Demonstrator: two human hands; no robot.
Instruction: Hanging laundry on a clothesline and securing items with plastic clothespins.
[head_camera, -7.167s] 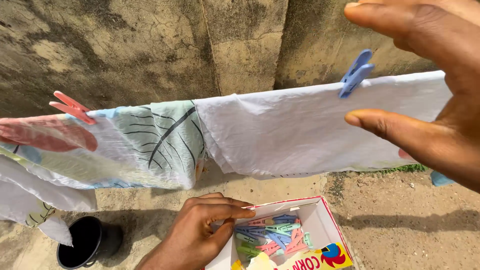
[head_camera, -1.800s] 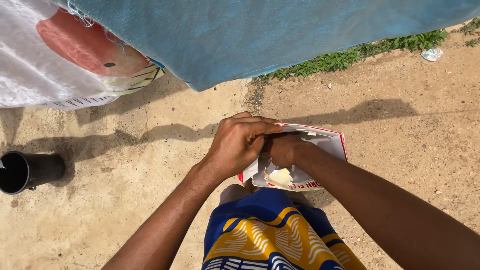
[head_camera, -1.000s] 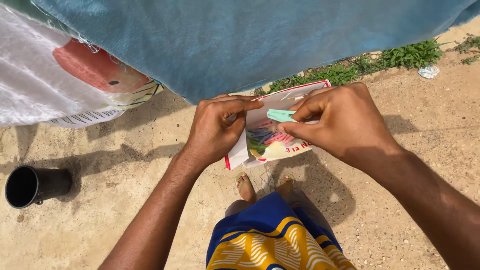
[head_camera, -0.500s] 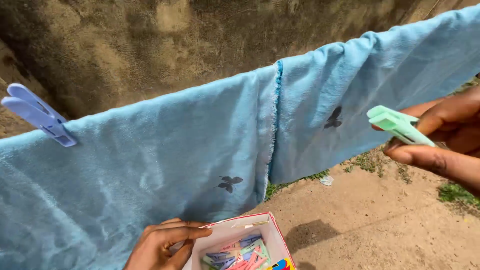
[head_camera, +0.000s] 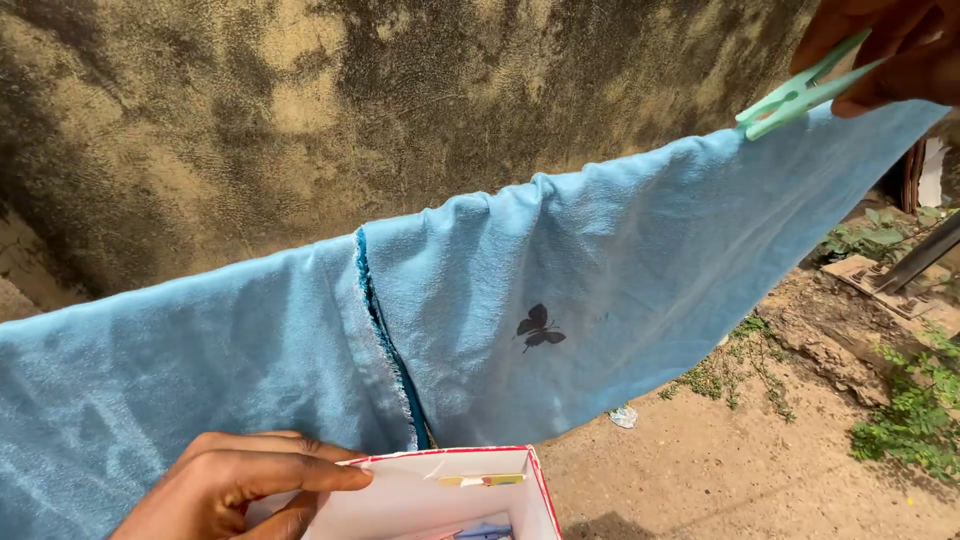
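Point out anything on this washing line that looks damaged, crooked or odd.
Nothing looks damaged. The blue cloth slopes up towards the green peg held by the right hand; the dark mark is a printed butterfly, not a stain.

The right hand (head_camera: 890, 50) has risen from mid-right to the far top right corner, and the green clothes peg (head_camera: 800, 95) pinched in its grip now touches the top edge of the light blue towel (head_camera: 560, 300), where half a second ago it hung clear in front of the cloth; the towel's seam and butterfly print sit further left; the left hand (head_camera: 235, 490) and the cardboard box (head_camera: 450, 495) lie lower, near the bottom edge; the purple peg at left is gone from view.
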